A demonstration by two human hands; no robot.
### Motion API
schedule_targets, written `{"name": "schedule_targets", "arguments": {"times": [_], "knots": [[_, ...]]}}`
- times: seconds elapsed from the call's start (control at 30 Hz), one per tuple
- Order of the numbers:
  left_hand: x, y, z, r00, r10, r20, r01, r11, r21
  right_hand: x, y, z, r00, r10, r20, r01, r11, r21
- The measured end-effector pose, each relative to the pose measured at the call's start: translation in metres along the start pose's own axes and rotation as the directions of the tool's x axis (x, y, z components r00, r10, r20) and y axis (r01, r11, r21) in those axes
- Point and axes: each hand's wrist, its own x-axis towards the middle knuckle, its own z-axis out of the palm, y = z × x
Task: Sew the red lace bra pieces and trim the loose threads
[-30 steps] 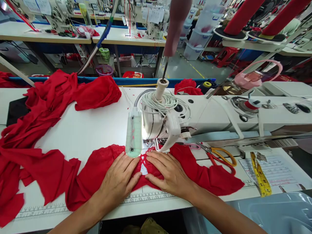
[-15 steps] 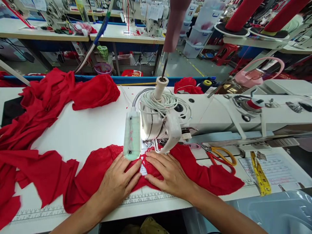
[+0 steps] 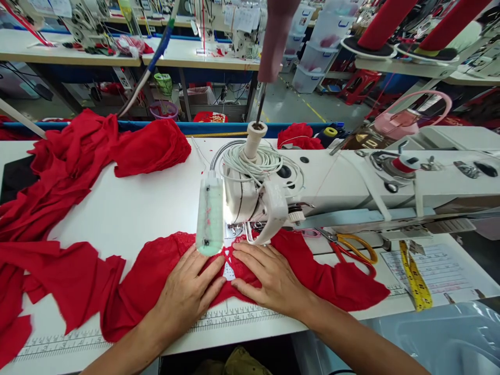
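Here both hands, left hand [image 3: 187, 291] and right hand [image 3: 273, 278], press flat, grip open, on red lace fabric [image 3: 336, 284]

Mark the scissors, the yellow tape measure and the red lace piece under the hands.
scissors [image 3: 357, 249]: head view, on the orange handle loops.
yellow tape measure [image 3: 416, 278]: head view, mid-strip.
red lace piece [image 3: 336, 284]: head view, on the flat part right of the right hand.
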Motion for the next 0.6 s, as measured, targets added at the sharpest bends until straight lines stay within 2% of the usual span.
{"name": "schedule_targets", "arguments": {"times": [0.6], "knots": [[0.0007, -0.0001, -0.0008, 0.999, 0.026, -0.021, -0.026, 1.0, 0.006, 0.0001, 0.0, -0.0015, 1.0, 0.01, 0.006, -0.011, 1.0, 0.016]]}}
